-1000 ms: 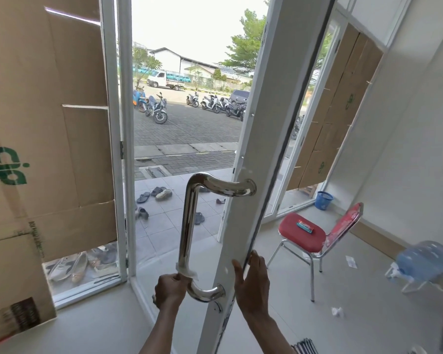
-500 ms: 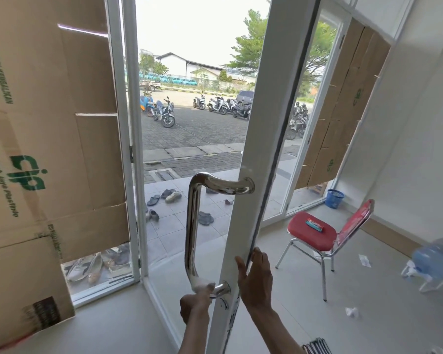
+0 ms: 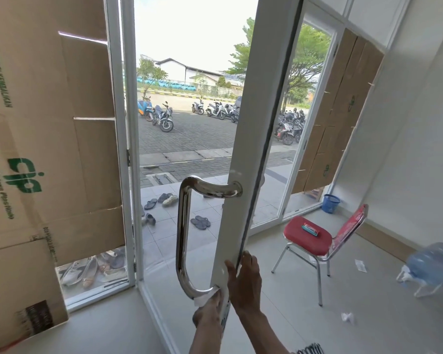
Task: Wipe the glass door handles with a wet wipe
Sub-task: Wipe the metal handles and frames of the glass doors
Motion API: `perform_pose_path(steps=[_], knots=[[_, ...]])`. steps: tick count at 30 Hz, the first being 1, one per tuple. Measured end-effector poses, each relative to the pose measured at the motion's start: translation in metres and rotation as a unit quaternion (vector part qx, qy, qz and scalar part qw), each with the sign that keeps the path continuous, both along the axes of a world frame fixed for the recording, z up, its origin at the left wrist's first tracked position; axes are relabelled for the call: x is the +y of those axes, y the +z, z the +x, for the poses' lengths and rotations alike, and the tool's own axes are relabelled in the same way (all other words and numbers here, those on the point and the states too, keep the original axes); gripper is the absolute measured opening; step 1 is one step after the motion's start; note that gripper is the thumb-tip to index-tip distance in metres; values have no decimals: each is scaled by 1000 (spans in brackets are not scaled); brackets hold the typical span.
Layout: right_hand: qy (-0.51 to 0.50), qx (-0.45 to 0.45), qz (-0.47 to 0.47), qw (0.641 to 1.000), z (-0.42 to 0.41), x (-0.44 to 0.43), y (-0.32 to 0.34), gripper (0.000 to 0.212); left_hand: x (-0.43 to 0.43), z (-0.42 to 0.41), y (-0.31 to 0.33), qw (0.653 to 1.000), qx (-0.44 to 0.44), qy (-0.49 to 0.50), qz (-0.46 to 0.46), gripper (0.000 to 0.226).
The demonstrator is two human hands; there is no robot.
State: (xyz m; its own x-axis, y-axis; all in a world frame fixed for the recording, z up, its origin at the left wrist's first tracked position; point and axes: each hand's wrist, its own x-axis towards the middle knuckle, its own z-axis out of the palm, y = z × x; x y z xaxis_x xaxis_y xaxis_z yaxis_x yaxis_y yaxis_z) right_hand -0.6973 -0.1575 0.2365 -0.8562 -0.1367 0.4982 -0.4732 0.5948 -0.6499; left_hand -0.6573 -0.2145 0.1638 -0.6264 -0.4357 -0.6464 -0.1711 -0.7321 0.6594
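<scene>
- The steel door handle (image 3: 183, 236) is a tall D-shaped bar fixed to the white door stile (image 3: 243, 149). The door stands ajar into the room.
- The left hand (image 3: 210, 312) sits at the handle's lower bend, right where the bar meets the stile. Its fingers are curled, pinching the white wet wipe (image 3: 204, 299) against the metal. That tight corner by the mount probably needs a pinch rather than a sliding grip.
- The right hand (image 3: 244, 282), just right of the handle's foot, lies flat over the door's edge. Its fingers are straight and hold nothing. It seems to be bracing the door so the rubbing does not swing it.
- Well right of the handle, a red chair (image 3: 343, 233) carries a small packet (image 3: 310, 229), possibly the wipes; I cannot tell.
- Any handle on the door's other face is hidden.
</scene>
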Motion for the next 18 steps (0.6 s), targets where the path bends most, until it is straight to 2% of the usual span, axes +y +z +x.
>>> perform_pose_path(steps=[2, 4, 10, 13, 14, 15, 16, 17, 18], knots=[[0, 3, 2, 1000, 2, -1, -1, 35, -5, 2, 3, 998, 21, 4, 58, 10], [2, 10, 5, 1000, 3, -3, -3, 36, -10, 1, 8, 995, 4, 23, 95, 16], [-2, 20, 2, 1000, 11, -7, -5, 35, -21, 0, 25, 997, -62, 1, 49, 15], [3, 19, 0, 1000, 15, -7, -5, 35, -22, 8, 31, 997, -59, 4, 44, 5], [5, 20, 3, 1000, 16, -8, -5, 36, -21, 9, 29, 997, -73, 21, -7, 9], [6, 21, 5, 1000, 17, -8, -5, 36, -21, 11, 29, 988, -101, 35, -110, 14], [6, 24, 8, 1000, 18, -8, -5, 36, -20, 12, 27, 954, -142, 28, -262, 16], [7, 25, 9, 1000, 19, -9, -6, 36, -20, 15, 27, 889, -163, 4, -427, 13], [9, 23, 9, 1000, 20, -9, -6, 36, -19, 18, 26, 798, -166, -15, -579, 8]])
